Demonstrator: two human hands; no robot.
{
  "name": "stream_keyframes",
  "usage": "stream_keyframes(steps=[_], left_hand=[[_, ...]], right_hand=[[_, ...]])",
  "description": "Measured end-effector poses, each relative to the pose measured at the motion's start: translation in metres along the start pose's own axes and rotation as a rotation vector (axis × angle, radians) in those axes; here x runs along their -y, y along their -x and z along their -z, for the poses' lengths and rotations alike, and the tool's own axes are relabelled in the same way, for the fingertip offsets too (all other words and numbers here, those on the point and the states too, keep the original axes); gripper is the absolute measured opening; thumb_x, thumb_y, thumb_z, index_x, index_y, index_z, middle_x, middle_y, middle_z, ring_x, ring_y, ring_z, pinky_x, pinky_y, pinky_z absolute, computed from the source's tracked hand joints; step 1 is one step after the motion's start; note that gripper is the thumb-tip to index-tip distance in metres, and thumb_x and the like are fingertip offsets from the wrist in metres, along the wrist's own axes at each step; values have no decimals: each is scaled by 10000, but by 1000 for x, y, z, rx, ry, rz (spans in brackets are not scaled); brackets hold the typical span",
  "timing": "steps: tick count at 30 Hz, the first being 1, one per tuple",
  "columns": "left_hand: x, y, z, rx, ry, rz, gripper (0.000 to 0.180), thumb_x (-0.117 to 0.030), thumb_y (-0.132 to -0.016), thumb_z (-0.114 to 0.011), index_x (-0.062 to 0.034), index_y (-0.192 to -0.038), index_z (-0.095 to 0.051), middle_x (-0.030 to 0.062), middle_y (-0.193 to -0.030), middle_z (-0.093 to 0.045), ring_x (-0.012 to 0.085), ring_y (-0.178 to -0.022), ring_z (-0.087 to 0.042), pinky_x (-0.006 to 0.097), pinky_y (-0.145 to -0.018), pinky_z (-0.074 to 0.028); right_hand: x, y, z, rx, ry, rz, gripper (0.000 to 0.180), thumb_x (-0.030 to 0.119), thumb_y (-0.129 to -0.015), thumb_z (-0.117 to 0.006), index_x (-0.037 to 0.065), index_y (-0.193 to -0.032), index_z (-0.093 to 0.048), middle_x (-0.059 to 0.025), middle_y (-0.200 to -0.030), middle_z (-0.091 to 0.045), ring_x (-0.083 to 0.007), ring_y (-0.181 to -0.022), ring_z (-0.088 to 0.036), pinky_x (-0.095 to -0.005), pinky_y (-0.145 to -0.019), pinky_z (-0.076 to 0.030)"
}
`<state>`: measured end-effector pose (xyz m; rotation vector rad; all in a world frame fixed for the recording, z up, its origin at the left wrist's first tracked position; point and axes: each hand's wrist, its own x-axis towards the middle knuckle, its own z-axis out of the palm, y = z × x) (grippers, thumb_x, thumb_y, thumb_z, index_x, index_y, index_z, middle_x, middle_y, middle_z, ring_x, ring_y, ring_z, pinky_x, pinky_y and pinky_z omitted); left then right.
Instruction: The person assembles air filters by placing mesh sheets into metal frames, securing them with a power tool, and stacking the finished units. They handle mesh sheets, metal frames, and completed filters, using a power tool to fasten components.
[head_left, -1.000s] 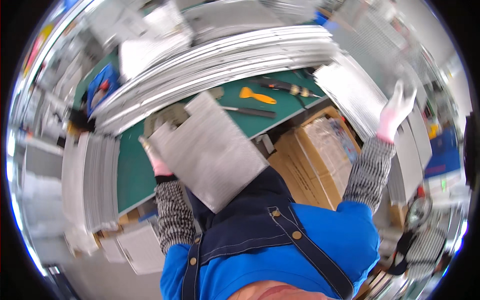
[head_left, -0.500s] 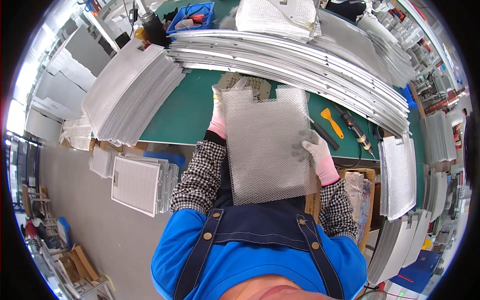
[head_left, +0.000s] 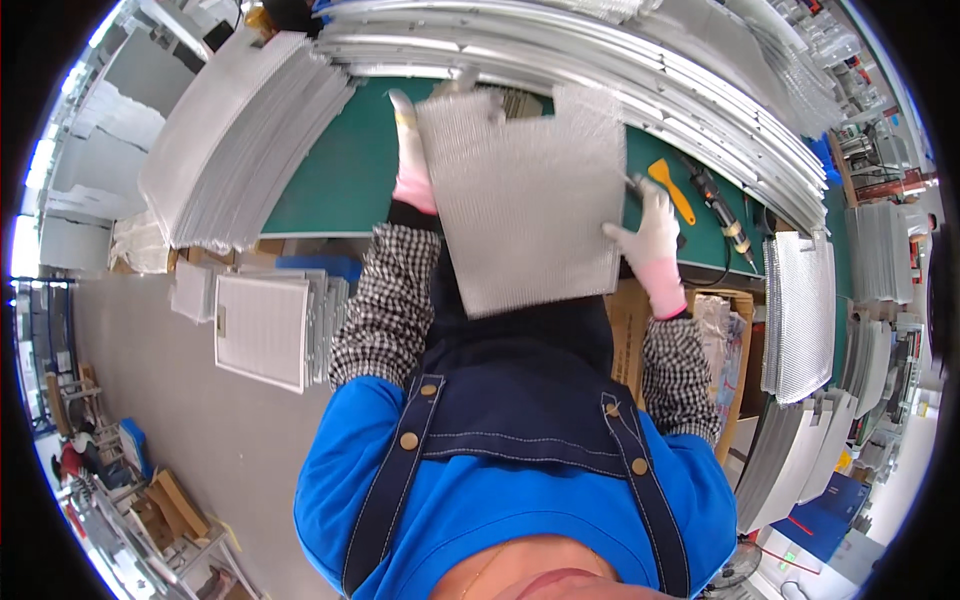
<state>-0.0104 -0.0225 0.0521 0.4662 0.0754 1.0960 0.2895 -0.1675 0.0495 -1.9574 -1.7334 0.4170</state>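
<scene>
A silver mesh panel (head_left: 530, 215) with a notch in its far edge is held up in front of me, tilted over the near edge of the bench. My left hand (head_left: 413, 160), in a white and pink glove, grips its left side; part of that hand is hidden by the panel. By the panel's right edge, my gloved right hand (head_left: 655, 230) has its thumb and fingers spread. Its thumb tip overlaps that edge, and whether it touches cannot be made out. Behind the panel lies a partly hidden, blurred beige-grey item (head_left: 520, 103).
On the green bench (head_left: 320, 190) lie a yellow scraper (head_left: 672, 190) and a power screwdriver (head_left: 722, 220). Long metal-edged panels (head_left: 560, 62) are stacked along the back. Mesh panel stacks stand left (head_left: 230, 140) and right (head_left: 797, 320). A cardboard box (head_left: 735, 340) sits below the bench, right.
The mesh panel has moved away from my body, toward the bench. My right hand has come off its surface to the right, fingers spreading. The view has shifted, so the bench appears higher.
</scene>
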Motion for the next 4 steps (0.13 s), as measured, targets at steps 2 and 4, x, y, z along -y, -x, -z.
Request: stream_keyframes(steps=[2,4], left_hand=[[-15,-1,-16,96,-57,-71,1102,-868,-778,-551,-97,-1543,-368,178,-1308,-582,327,-1058,-637,464,-869,-587],[-34,6,-44,89,-137,-122,1124,-873,-781,-541,-102,-1572,-330,162,-1393,-541,333,-1086,-630,469,-876,-585]], right_hand=[[-9,-5,0,191,-498,-28,845,204,-798,-826,-25,-1486,-391,-187,-1396,-566,-279,-1298,-540,-380,-1090,-416],[-7,0,-5,426,-969,-67,879,256,-816,-841,-44,-1501,-380,-104,-1415,-548,-201,-1275,-527,-355,-1102,-397]])
